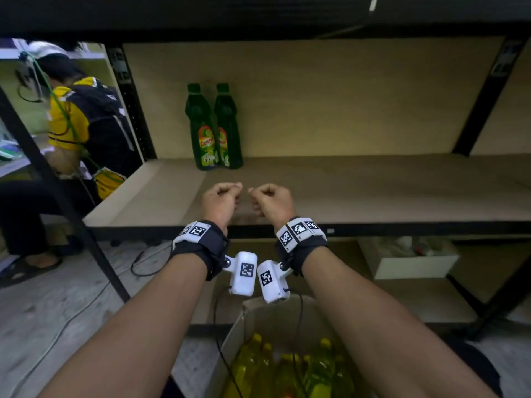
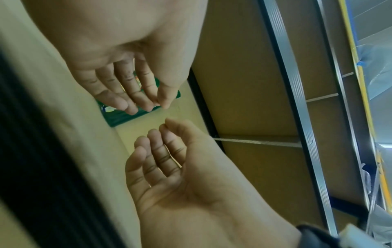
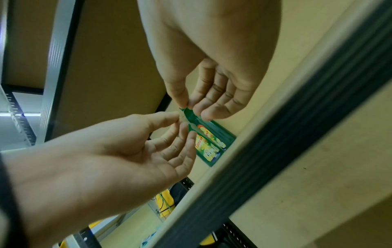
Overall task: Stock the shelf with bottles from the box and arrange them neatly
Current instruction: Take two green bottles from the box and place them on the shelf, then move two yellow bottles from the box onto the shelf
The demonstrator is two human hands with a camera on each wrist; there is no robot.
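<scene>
Shelf [image 1: 373, 191] w/ 2 green bottles [image 1: 214, 127] upright, touching; both hands, left [image 1: 221, 201] & right [image 1: 273, 202], loosely curled, empty.

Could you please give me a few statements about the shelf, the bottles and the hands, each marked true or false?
1. Two green bottles stand side by side at the back of the shelf. True.
2. The left hand grips a yellow bottle. False: it holds nothing.
3. The right hand holds nothing. True.
4. The box below the arms is empty. False: yellow bottles fill it.
5. The green bottles lie on their sides. False: they stand upright.
</scene>
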